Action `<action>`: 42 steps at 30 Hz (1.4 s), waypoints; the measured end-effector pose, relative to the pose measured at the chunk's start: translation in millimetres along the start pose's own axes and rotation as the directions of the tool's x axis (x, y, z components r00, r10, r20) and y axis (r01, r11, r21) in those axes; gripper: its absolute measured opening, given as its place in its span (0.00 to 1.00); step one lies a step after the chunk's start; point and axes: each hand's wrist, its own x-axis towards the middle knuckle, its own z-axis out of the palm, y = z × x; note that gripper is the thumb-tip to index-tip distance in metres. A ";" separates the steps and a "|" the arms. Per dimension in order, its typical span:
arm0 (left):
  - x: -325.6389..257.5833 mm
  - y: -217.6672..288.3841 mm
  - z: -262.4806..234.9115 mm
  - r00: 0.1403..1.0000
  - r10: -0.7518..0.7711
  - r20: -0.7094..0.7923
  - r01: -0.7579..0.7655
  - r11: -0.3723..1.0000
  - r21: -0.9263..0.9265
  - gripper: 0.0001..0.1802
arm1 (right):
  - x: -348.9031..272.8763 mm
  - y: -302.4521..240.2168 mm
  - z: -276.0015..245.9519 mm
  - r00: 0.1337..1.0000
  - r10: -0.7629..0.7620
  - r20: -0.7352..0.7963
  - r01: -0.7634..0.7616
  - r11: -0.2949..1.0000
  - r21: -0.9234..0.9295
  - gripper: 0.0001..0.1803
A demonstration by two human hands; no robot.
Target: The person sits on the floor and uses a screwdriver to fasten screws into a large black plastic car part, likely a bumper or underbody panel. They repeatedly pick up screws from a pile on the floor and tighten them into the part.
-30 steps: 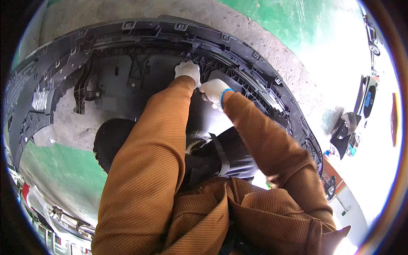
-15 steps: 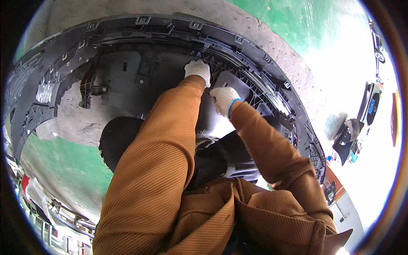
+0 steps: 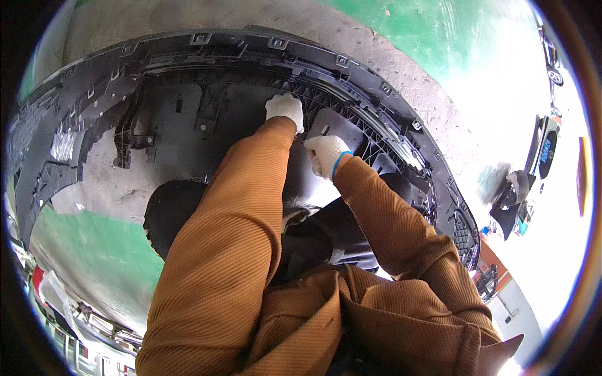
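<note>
A large black plastic car bumper [image 3: 200, 42] lies with its inner side up, curving across the view in front of me. My left hand [image 3: 285, 113], in a white knit glove, is closed with its knuckles up, low over the bumper's inner panel. What is under its fingers is hidden. Nearer and to the right, my right hand [image 3: 327, 155], in a white glove with a blue cuff edge, is closed by the pale sheen on the panel. Anything in its fingers is too small or covered to name. A ribbed black lattice [image 3: 320, 103] runs just beyond both hands.
Green floor [image 3: 94, 250] shows at the left, with a grey strip [image 3: 100, 188] under the bumper. Dark shoes and trousers [image 3: 172, 210] are close below my arms. At the far right are loose dark car parts [image 3: 511, 197] and a black panel with a blue plate [image 3: 547, 150].
The view has shifted slightly, so the bumper's rim sits a little differently. Both hands keep nearly the same place and closed shape; the right hand is turned slightly.
</note>
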 end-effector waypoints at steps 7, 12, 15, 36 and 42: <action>-3.4 -7.9 11.6 0.999 0.007 -0.037 -0.007 1.000 -0.010 0.38 | -17.9 -103.7 -63.2 0.970 0.033 0.243 0.143 0.730 -0.668 0.14; 0.4 -6.1 8.5 0.999 0.001 -0.033 -0.001 1.000 -0.012 0.38 | 4.0 -62.0 -15.5 0.985 -0.058 0.162 0.148 0.766 -0.625 0.13; 0.2 -5.5 8.5 1.000 -0.006 -0.025 0.006 1.000 -0.005 0.39 | 8.8 -28.5 -18.0 0.968 -0.023 0.251 0.051 0.993 -0.102 0.09; 6.1 -2.4 11.6 1.000 0.001 -0.005 -0.002 1.000 -0.020 0.39 | 18.5 -3.4 -25.1 0.903 -0.377 0.206 0.422 0.868 -0.261 0.11; 4.3 -8.3 17.9 0.999 -0.018 -0.048 0.016 0.999 -0.038 0.37 | -20.5 -98.1 -35.4 0.972 0.064 0.227 0.115 0.711 -0.693 0.12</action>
